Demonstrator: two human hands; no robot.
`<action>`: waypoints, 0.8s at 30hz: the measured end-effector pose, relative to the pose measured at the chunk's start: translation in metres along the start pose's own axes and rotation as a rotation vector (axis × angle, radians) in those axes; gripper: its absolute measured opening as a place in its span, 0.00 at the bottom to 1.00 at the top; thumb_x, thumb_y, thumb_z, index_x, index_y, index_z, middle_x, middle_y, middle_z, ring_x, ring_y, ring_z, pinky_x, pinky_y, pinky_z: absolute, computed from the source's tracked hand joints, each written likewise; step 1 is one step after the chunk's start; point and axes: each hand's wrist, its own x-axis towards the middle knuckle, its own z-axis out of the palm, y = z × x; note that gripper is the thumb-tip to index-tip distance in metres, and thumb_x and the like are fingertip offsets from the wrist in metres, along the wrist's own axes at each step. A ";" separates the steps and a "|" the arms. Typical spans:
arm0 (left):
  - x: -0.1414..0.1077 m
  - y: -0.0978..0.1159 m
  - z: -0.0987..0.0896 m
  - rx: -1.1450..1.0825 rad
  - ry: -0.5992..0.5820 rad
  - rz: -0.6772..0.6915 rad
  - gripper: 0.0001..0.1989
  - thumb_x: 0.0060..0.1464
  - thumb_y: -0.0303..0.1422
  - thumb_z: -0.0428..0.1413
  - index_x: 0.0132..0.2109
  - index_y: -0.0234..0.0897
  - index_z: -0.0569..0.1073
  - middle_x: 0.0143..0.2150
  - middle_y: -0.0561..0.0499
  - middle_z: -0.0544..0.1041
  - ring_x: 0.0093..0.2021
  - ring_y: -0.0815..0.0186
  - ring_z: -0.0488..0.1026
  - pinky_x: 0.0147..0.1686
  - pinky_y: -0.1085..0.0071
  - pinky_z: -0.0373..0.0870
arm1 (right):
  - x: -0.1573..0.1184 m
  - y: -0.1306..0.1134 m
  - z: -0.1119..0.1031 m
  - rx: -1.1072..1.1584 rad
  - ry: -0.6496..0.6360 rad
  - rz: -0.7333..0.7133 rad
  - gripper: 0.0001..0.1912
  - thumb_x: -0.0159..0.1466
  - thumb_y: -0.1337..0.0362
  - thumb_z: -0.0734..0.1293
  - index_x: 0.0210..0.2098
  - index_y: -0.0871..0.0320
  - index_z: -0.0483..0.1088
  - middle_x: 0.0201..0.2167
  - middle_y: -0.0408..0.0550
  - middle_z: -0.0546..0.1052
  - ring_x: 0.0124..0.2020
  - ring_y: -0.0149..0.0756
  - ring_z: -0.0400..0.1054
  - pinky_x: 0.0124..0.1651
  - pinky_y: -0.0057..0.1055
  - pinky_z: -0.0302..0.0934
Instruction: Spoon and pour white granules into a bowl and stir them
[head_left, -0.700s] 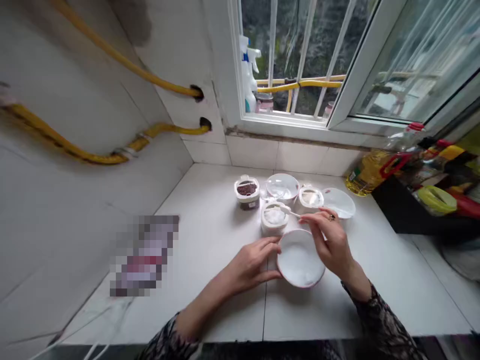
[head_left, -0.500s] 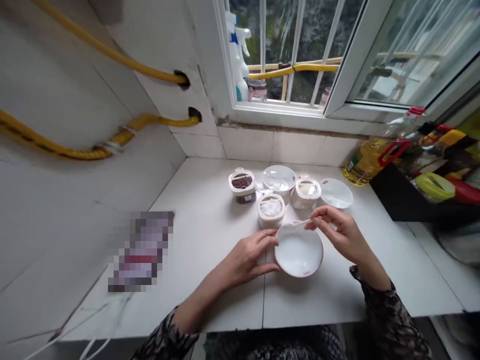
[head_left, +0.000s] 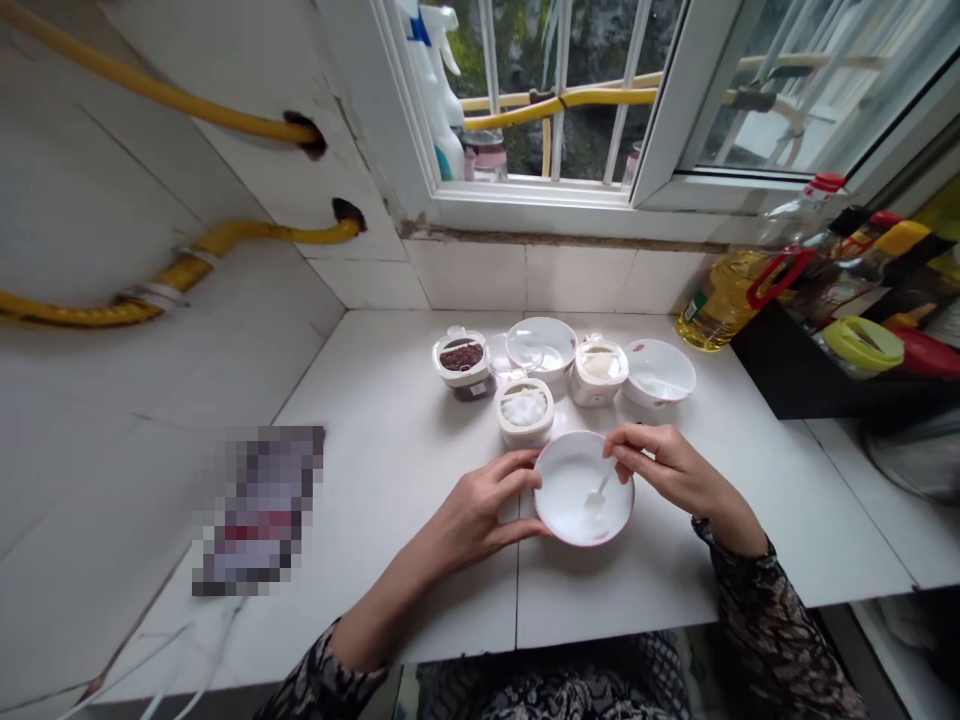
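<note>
A white bowl (head_left: 570,500) with a thin pink rim stands on the tiled counter in front of me. My left hand (head_left: 495,505) grips its left side, thumb below and fingers at the rim. Between the thumb and fingers of my right hand (head_left: 660,465) is a small white spoon (head_left: 598,492), its flat end down inside the bowl. Just behind the bowl is an open jar of white grains (head_left: 523,408). Farther back stand a jar with dark reddish contents (head_left: 461,358) and a jar with pale beige contents (head_left: 600,365).
Two more white bowls, one at the back (head_left: 541,345) and one at right (head_left: 660,372), stand near the jars. An oil bottle (head_left: 716,300) and a black box (head_left: 780,375) of condiments occupy the right. A blurred-out object (head_left: 259,510) with cables lies left. Yellow pipes (head_left: 262,232) run along the wall.
The spoon has gone from lying near the bowl's back rim to pointing down into the bowl's middle. My right hand has turned with it; my left hand keeps its grip. The view shifted slightly.
</note>
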 end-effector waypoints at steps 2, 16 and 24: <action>0.000 0.000 0.000 -0.001 0.005 0.007 0.17 0.60 0.44 0.59 0.48 0.38 0.69 0.57 0.38 0.72 0.56 0.55 0.74 0.48 0.59 0.77 | 0.000 -0.001 0.003 -0.030 -0.027 -0.026 0.11 0.71 0.65 0.59 0.37 0.57 0.72 0.22 0.42 0.74 0.28 0.32 0.66 0.32 0.29 0.61; 0.001 0.000 0.000 -0.003 0.013 0.017 0.17 0.59 0.44 0.60 0.47 0.38 0.68 0.56 0.38 0.73 0.55 0.56 0.74 0.46 0.61 0.77 | 0.000 -0.005 0.006 -0.039 -0.017 -0.023 0.12 0.71 0.67 0.58 0.35 0.56 0.72 0.22 0.43 0.76 0.34 0.37 0.66 0.38 0.33 0.62; 0.001 0.001 0.000 -0.017 0.003 -0.009 0.16 0.59 0.44 0.59 0.47 0.38 0.69 0.57 0.37 0.73 0.55 0.55 0.74 0.48 0.59 0.77 | -0.002 -0.009 0.007 -0.137 -0.052 -0.175 0.12 0.72 0.70 0.57 0.38 0.55 0.71 0.25 0.43 0.77 0.36 0.37 0.67 0.43 0.35 0.61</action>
